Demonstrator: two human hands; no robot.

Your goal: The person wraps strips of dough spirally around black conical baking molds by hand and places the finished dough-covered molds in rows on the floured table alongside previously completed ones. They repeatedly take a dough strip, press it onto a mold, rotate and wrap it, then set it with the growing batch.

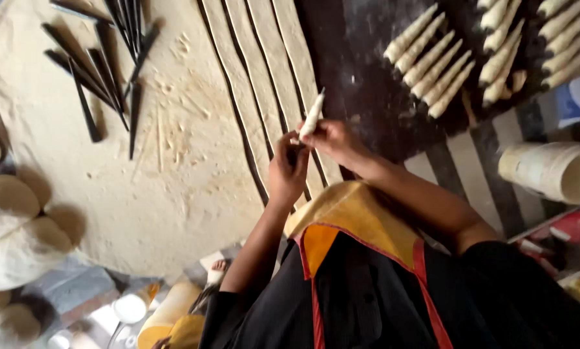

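Head view looks down past a dark garment with a yellow and red-edged cloth (358,216) at the chest, then along both forearms to hands that meet over the work surface. The left hand (287,173) is the lower of the two, its fingers curled and closed against the end of a dough strip (301,139) where it feeds upward. The right hand (332,141) sits just above and to the right, pinching the wide base of a dough-wrapped cone (312,115). That cone is the thing in hand: it stands between the two hands, its long axis tilted, the tip pointing up and slightly right, away from the person. The right hand is the one on it; the left touches only the strip below.

Beyond the hands, several long cut strips (264,71) run away from the person, roughly in line with the cone's axis. To the left lies a wide rolled sheet of dough (96,168) with bare dark cone moulds (102,58) heaped on it. Farther right, finished wrapped cones (432,61) lie in rows on a dark tray (361,58).
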